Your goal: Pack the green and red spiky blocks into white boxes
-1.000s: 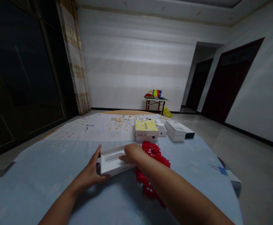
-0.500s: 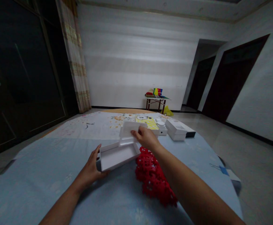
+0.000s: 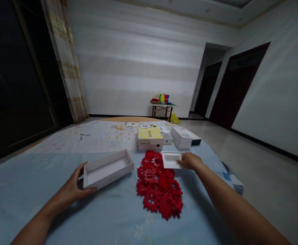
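My left hand (image 3: pixel 74 185) grips the near left end of an open white box (image 3: pixel 108 168) that lies on the light blue cloth (image 3: pixel 49 170). The box looks empty inside. My right hand (image 3: pixel 189 160) holds a white moulded insert tray (image 3: pixel 171 159) by its right edge, low over the cloth and partly over a heap of red interlocking plastic pieces (image 3: pixel 159 183). The red heap lies between my two hands.
Behind the red heap stand a yellow-topped box (image 3: pixel 149 136), a small white box with a round item (image 3: pixel 166 135), and a white box (image 3: pixel 181 137) with a dark one beside it. A small table (image 3: pixel 162 109) with colourful things stands by the far wall. Dark doorways at right.
My right hand lifted the white insert out of the box, carried it right and lowered it beside the red pieces. My left hand stayed on the box. The view shifted left.
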Available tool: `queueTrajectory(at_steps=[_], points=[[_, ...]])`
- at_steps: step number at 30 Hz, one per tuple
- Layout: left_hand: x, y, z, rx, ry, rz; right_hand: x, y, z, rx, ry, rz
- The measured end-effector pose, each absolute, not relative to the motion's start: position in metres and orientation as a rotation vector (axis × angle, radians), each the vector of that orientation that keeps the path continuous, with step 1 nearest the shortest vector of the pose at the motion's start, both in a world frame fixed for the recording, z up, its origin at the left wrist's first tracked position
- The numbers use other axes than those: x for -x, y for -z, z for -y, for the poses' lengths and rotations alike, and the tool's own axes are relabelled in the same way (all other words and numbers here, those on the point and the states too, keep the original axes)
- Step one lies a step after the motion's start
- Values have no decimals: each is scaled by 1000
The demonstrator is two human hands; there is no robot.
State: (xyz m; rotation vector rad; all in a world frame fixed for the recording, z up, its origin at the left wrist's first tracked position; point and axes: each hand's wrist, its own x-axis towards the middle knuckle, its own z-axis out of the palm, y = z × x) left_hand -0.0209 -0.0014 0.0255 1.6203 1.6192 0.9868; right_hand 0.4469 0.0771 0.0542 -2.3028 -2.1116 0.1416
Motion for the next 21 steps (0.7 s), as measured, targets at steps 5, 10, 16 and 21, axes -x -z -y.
queueTrajectory(at_steps=[5, 10, 16, 21], points=[[19, -28, 5, -1646, -848, -1625, -430, -50, -71, 1923, 55, 1976], [21, -24, 2, -1773, -849, -1732, -384, -67, -41, 1339, -211, 2268], [23, -17, -4, -1811, -769, -1806, -376, -52, -35, 1428, -149, 2345], [25, -12, -7, -1820, -756, -1797, -404, -28, -54, 1750, -113, 2262]])
